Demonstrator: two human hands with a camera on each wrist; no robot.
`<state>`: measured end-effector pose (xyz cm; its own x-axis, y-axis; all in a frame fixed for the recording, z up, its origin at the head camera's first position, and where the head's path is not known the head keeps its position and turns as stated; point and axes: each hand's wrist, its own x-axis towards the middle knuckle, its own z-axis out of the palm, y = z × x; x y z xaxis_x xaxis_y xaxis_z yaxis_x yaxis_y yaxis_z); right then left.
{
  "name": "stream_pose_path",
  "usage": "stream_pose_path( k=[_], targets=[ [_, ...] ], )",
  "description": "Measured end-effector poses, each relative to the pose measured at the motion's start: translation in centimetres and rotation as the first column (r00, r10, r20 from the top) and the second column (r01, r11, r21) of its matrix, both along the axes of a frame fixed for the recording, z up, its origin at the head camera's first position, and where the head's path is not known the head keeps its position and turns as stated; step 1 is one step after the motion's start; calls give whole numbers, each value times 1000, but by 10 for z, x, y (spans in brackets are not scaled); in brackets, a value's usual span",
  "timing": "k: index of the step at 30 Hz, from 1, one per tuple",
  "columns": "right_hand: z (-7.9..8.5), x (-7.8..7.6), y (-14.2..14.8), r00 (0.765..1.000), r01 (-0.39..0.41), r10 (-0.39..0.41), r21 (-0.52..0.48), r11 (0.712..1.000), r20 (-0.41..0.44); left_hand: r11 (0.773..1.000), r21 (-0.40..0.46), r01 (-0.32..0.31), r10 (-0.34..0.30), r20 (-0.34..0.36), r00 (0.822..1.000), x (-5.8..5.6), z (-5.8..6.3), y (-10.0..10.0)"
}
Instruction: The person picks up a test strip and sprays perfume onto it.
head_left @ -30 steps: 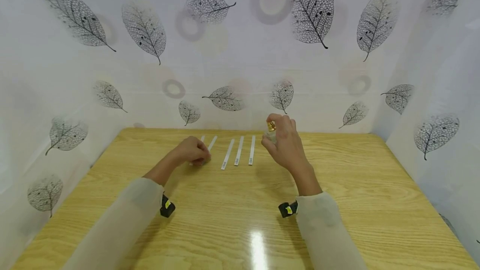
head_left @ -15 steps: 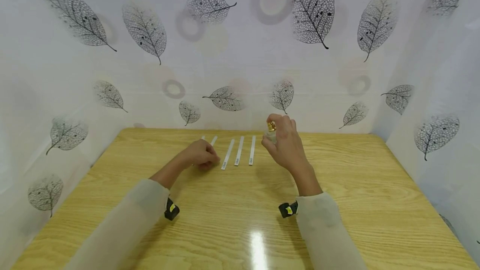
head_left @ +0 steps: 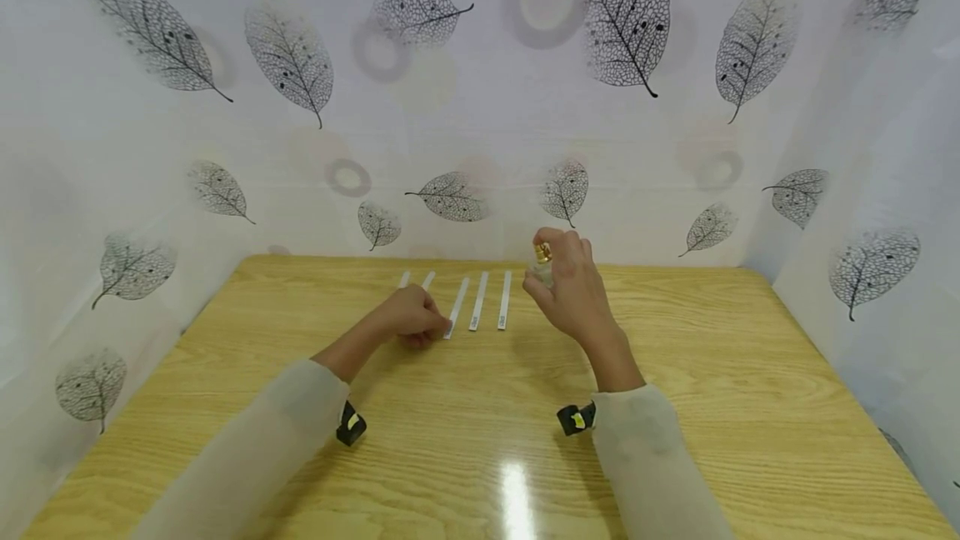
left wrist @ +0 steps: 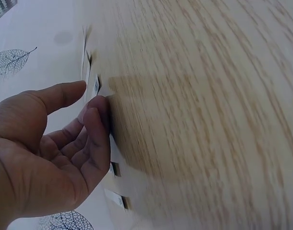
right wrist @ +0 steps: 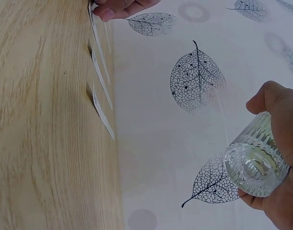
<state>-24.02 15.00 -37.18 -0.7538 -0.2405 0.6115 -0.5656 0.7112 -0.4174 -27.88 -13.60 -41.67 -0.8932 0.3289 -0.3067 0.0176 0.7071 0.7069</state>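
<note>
Glass bottle (right wrist: 256,158): being gripped in the right hand (head_left: 573,290), raised near the far edge of the worktop (head_left: 750,373).
White strips (head_left: 478,302): five, lying in a row toward that edge.
Left hand (head_left: 411,315): sitting at the third strip from the left, thumb and forefinger parted; contact unclear.

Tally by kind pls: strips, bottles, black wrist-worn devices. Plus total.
White paper strips: 5
Glass bottle, held in the right hand: 1
Black wrist-worn devices: 2
Total: 8
</note>
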Motion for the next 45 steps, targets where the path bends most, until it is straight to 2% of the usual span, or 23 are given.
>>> stream_pose_path(
  k=[6, 15, 22, 27, 33, 39, 43, 45],
  targets=[
    [1, 1, 0, 1000, -2, 2, 1, 1000, 0, 999, -37, -24, 24, 1, 1000, 1, -1, 6],
    [0, 0, 0, 1000, -1, 1, 4, 1000, 2, 992, -123, -9, 4, -37, 999, 1, -1, 10],
    [1, -1, -1, 1000, -3, 3, 6, 1000, 2, 981, -171, -95, 89, -44, 995, -2, 4, 9],
    [0, -1, -1, 1000, -2, 2, 3, 1000, 18, 977, -163, -137, 134, -30, 991, -4, 5, 5],
    [-1, 0, -1, 1000, -5, 5, -3, 1000, 25, 976, -157, -152, 151, -21, 988, -4, 6, 2],
    [-1, -1, -1, 1000, -4, 4, 3, 1000, 15, 974, -179, -143, 129, -87, 988, -7, 8, -6],
    [0, -1, 0, 1000, -3, 3, 4, 1000, 13, 970, -168, -177, 164, -86, 983, -9, 7, -11],
    [0, 0, -1, 1000, -2, 2, 3, 1000, 11, 969, -151, -194, 187, -62, 980, -10, 7, -12]
  ],
)
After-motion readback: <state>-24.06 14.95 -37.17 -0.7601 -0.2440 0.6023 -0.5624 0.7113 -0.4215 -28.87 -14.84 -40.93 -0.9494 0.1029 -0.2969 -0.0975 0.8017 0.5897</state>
